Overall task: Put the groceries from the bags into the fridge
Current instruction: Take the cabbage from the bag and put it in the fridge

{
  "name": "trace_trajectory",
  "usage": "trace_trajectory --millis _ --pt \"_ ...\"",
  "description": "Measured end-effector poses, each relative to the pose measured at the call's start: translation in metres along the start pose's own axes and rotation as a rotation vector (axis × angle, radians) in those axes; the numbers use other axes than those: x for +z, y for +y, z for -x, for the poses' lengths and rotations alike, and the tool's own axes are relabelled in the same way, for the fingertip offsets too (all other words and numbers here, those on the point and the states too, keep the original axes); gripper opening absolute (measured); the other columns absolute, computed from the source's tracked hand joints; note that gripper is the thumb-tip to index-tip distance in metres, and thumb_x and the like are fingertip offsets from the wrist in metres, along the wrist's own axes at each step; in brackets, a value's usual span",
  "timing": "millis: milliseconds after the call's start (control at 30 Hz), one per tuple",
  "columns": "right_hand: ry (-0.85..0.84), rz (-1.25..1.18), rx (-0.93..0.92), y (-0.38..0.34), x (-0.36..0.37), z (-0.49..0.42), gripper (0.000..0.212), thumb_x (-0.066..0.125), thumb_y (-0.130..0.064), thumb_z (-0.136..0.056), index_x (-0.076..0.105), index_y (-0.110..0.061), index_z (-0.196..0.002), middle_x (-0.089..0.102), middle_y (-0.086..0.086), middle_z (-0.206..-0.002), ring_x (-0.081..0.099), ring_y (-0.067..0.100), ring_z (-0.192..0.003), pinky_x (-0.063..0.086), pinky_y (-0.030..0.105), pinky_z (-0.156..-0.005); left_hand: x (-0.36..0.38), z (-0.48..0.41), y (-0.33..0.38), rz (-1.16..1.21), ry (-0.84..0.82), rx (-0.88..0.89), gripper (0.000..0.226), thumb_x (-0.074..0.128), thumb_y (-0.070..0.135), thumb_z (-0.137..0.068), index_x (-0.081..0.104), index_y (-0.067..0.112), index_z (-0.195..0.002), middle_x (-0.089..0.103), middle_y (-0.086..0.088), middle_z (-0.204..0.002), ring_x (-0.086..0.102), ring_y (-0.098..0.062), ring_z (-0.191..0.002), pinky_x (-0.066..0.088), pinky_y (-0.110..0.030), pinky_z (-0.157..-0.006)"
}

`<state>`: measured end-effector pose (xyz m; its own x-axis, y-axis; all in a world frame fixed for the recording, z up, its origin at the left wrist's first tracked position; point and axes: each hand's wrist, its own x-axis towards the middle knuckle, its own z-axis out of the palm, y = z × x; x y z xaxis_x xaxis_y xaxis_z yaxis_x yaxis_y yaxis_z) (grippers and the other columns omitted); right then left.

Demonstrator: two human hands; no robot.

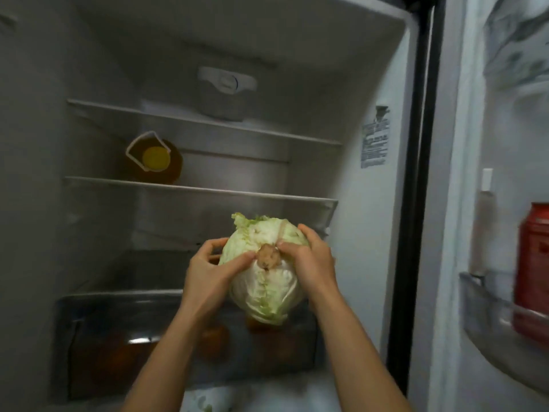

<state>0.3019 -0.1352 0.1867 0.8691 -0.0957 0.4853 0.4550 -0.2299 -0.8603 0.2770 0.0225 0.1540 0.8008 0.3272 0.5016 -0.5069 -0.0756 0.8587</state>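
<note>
currently, both hands clamp a round, pale-green cabbage (267, 281) in front of the open fridge (371, 162), stem end toward the camera. left hand (208, 272) fingers press its 9 o'clock side; right hand (312, 260) fingers wrap its 2 o'clock side. a glossy amber bottle (154, 159) with a yellow cap stands on the glass shelf (208, 190) at 11 o'clock.
</note>
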Motion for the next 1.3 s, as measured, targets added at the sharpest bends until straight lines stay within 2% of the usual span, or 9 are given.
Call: trace_trajectory --millis 133,233,333,467,600,833,1067,1200,1300 --pt "0.019 0.092 0.014 0.000 0.018 -0.063 0.062 0.065 -0.044 -0.077 0.048 -0.032 -0.136 0.055 0.003 -0.133 0.034 0.034 -0.131 0.030 0.050 -0.109 0.011 -0.068 -0.005 -0.007 -0.054 -0.102 0.038 0.077 0.031 -0.076 0.058 0.019 -0.107 0.066 0.000 -0.096 0.068 -0.017 -0.080 0.061 -0.041 -0.064" --pt "0.048 0.065 0.046 0.013 0.035 -0.097 0.067 0.064 -0.058 -0.055 0.059 -0.029 -0.115 0.066 0.001 -0.116 0.052 0.035 -0.118 0.044 0.050 -0.099 0.018 -0.111 -0.015 -0.014 -0.075 -0.130 0.042 0.077 0.027 -0.077 0.055 0.019 -0.112 0.066 0.000 -0.091 0.067 -0.013 -0.074 0.059 -0.034 -0.059" --pt "0.030 -0.076 0.096 0.033 0.042 -0.127 0.050 0.069 -0.043 -0.048 0.065 -0.026 -0.096 0.072 0.003 -0.099 0.066 0.030 -0.098 0.054 0.046 -0.088 0.027 -0.147 -0.029 -0.026 -0.118 -0.112 0.045 0.079 0.020 -0.074 0.057 0.017 -0.113 0.065 0.002 -0.091 0.065 -0.010 -0.074 0.053 -0.024 -0.052" --pt "-0.052 -0.153 0.060 0.043 0.046 -0.158 0.034 0.069 -0.007 -0.080 0.065 -0.020 -0.111 0.070 0.003 -0.108 0.066 0.017 -0.092 0.055 0.023 -0.075 0.038 -0.188 -0.049 -0.063 -0.115 -0.047 0.064 0.086 0.036 -0.045 0.060 0.019 -0.102 0.066 -0.001 -0.097 0.065 -0.011 -0.077 0.053 -0.025 -0.058" --pt "-0.034 0.001 -0.011 0.051 0.052 -0.188 0.032 0.069 -0.006 -0.085 0.063 -0.005 -0.117 0.061 0.001 -0.100 0.059 0.016 -0.092 0.044 0.004 -0.053 0.047 -0.220 -0.072 -0.063 -0.083 -0.017 0.075 0.082 0.037 -0.031 0.066 0.008 -0.098 0.072 -0.010 -0.093 0.069 -0.015 -0.078 0.056 -0.029 -0.067" --pt "-0.057 0.018 -0.093 0.098 0.067 -0.211 0.031 0.065 0.007 -0.083 0.061 -0.012 -0.108 0.067 0.012 -0.110 0.063 0.022 -0.102 0.053 0.028 -0.084 0.056 -0.248 -0.106 -0.105 -0.152 0.021 0.067 0.079 0.041 -0.030 0.066 0.022 -0.093 0.070 0.003 -0.092 0.066 -0.008 -0.082 0.052 -0.027 -0.072" --pt "-0.031 0.168 -0.124 0.109 0.070 -0.211 0.036 0.064 -0.027 -0.078 0.061 -0.023 -0.113 0.065 0.006 -0.118 0.060 0.024 -0.114 0.046 0.039 -0.102 0.055 -0.244 -0.111 -0.234 -0.260 0.030 0.079 0.079 0.054 -0.045 0.059 0.028 -0.117 0.066 0.004 -0.113 0.063 -0.016 -0.106 0.050 -0.033 -0.094" --pt "0.016 0.387 -0.080 0.104 0.066 -0.203 0.026 0.060 -0.027 -0.090 0.066 -0.019 -0.114 0.067 0.008 -0.120 0.061 0.028 -0.114 0.046 0.033 -0.099 0.060 -0.228 -0.096 -0.532 -0.104 0.074 0.071 0.073 0.048 -0.071 0.046 0.025 -0.132 0.047 -0.014 -0.124 0.049 -0.033 -0.116 0.041 -0.034 -0.101" --pt "0.012 0.500 -0.079 0.100 0.063 -0.190 0.031 0.057 -0.027 -0.092 0.061 -0.020 -0.121 0.063 0.006 -0.126 0.058 0.027 -0.118 0.042 0.027 -0.097 0.060 -0.221 -0.083 -0.615 -0.094 0.058 0.045 0.065 0.030 -0.086 0.052 0.009 -0.124 0.055 -0.019 -0.124 0.051 -0.035 -0.115 0.043 -0.033 -0.093"
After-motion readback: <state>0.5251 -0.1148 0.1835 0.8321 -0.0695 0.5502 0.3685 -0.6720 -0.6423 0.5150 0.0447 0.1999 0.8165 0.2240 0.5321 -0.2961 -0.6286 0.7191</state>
